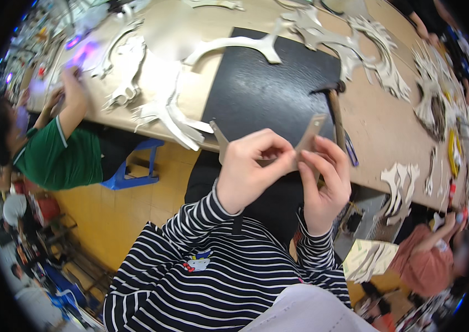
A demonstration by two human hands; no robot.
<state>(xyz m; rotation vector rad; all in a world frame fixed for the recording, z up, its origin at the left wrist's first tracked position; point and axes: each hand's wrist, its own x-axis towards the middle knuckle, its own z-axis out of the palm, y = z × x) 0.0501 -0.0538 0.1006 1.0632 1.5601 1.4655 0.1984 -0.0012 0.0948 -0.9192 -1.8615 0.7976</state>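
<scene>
Both my hands hold a pale, flat, leather-like strip (310,130) in front of me, above the near edge of the table. My left hand (254,166) pinches its middle between thumb and fingers. My right hand (325,185) is closed on it just beside, fingers curled. One end of the strip, with a small mark or hole near its tip, rises between the hands. Another pale end (219,139) shows past the left hand; whether it belongs to the same piece is hidden by the fingers.
A black mat (267,83) lies ahead on the table, with a hammer (335,105) and a blue pen-like tool (351,150) at its right. Pale cut pieces (168,116) are heaped on both sides. A person in green (60,152) works at the left.
</scene>
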